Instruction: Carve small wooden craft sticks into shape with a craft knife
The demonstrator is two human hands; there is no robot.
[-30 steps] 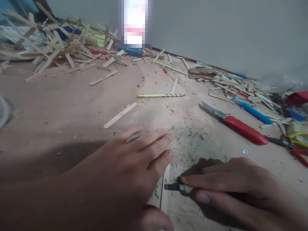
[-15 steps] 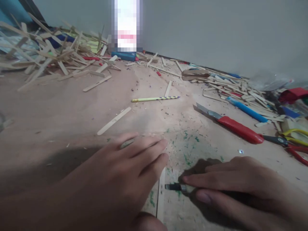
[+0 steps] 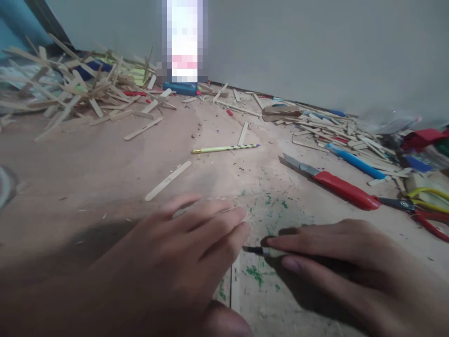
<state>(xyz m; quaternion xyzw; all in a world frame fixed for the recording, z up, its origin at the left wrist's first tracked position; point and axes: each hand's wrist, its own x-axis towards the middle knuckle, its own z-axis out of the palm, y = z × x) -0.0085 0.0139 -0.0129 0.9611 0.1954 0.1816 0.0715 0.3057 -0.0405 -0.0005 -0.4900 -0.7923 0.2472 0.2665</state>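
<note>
My left hand [image 3: 196, 252] presses a narrow pale wooden craft stick [image 3: 235, 285] down against the table, its fingers closed together over the far end and its thumb by the near end. The middle of the stick shows between them. My right hand [image 3: 336, 262] is closed round a small craft knife [image 3: 265, 251] with a short dark blade, a metal collar and a pale handle mostly hidden by the fingers. The blade tip lies beside the stick, just below the left fingertips; whether it touches the wood I cannot tell.
Ahead lie a yellow patterned pencil [image 3: 224, 149] and a loose craft stick [image 3: 168, 181]. Right of them are a red-handled utility knife [image 3: 345, 189], a blue pen-like tool [image 3: 356, 161] and scissors [image 3: 426, 192]. Stick heaps [image 3: 80, 89] line the grey wall [image 3: 315, 47].
My right hand has moved the craft knife forward along the stick, closer to my left fingertips. My left hand stays nearly in place, and the view has tilted slightly.
</note>
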